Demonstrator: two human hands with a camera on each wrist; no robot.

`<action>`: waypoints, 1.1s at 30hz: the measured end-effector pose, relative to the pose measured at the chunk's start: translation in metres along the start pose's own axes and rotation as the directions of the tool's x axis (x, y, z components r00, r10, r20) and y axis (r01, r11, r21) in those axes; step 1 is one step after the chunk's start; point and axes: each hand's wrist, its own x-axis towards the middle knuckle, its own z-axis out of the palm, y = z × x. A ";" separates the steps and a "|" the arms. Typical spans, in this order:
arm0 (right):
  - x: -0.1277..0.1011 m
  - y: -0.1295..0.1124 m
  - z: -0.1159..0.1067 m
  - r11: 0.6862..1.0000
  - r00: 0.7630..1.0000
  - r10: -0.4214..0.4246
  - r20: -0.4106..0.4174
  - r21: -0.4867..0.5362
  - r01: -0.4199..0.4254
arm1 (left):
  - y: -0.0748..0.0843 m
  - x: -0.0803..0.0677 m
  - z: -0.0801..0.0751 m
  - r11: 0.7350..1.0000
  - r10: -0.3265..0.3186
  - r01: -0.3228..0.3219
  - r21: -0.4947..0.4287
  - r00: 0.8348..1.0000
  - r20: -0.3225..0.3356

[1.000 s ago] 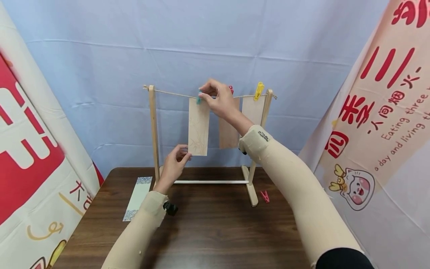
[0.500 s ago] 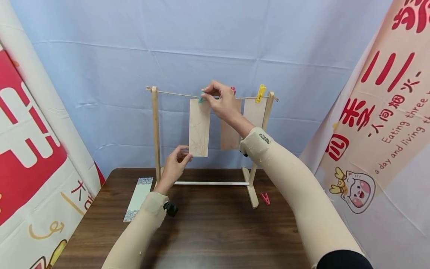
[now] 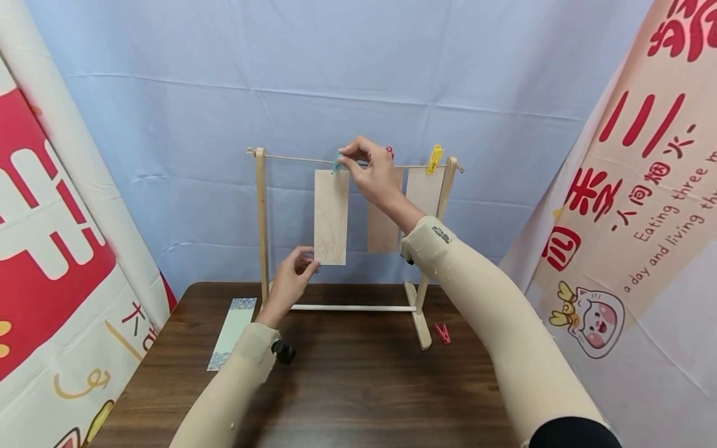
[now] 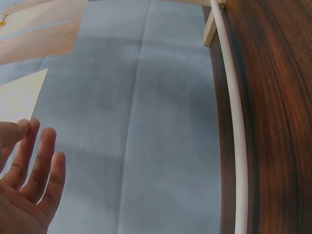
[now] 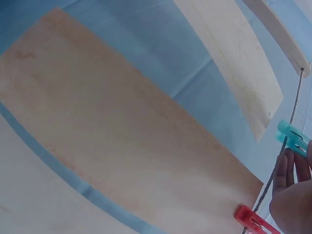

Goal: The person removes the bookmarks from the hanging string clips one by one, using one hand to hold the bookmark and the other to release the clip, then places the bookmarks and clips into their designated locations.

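My left hand [image 3: 292, 278] pinches the lower left corner of a pale bookmark-like card [image 3: 330, 218] with faint bamboo-like line drawing, thumb against fingertip in the left wrist view. Higher up, my right hand [image 3: 372, 171] pinches a teal clothespin [image 3: 337, 162] at the thin rope [image 3: 297, 158]. In the right wrist view the clothespin [image 5: 292, 136] lies across the rope, and a gap shows between it and the card's top end [image 5: 261, 109]. The card hangs upright just under the rope.
A brownish card [image 3: 383, 218] hangs by a red clothespin [image 3: 389, 151], another pale card [image 3: 424, 190] by a yellow clothespin [image 3: 435, 160]. The rope spans a wooden frame [image 3: 262, 224] with a white lower bar [image 3: 353, 308]. A pink clothespin [image 3: 443, 333] and a blue-patterned card [image 3: 232, 333] lie on the table [image 3: 358, 386].
The pale card has dropped slightly below the rope and shifted a little left, with the left hand still at its corner. The teal clothespin stays at the rope. The head view has tilted slightly.
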 end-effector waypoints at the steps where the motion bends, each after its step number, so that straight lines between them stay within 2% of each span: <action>1: 0.000 0.000 0.000 1.000 1.000 -0.001 -0.003 0.000 0.001 | 0.000 0.000 0.000 1.000 0.001 -0.001 -0.002 1.000 -0.002; 8: -0.001 -0.002 0.000 1.000 0.999 -0.030 -0.022 -0.003 0.030 | -0.002 -0.001 -0.001 1.000 0.002 -0.002 -0.007 1.000 0.007; 18: -0.006 0.001 -0.002 0.988 0.984 -0.149 -0.094 0.017 0.151 | -0.007 -0.005 -0.002 1.000 0.017 -0.017 0.006 1.000 -0.007; 21: -0.010 0.003 -0.003 0.987 0.981 -0.161 -0.110 0.008 0.163 | -0.009 -0.008 -0.001 1.000 0.012 -0.012 0.007 1.000 -0.009; 27: -0.019 0.007 -0.003 0.990 0.983 -0.135 -0.122 0.015 0.138 | -0.011 -0.013 0.000 1.000 -0.013 0.013 0.007 1.000 -0.009; 33: -0.024 0.007 -0.002 0.983 0.977 -0.180 -0.116 0.019 0.183 | -0.009 -0.016 -0.004 0.999 -0.041 0.041 -0.013 0.999 -0.009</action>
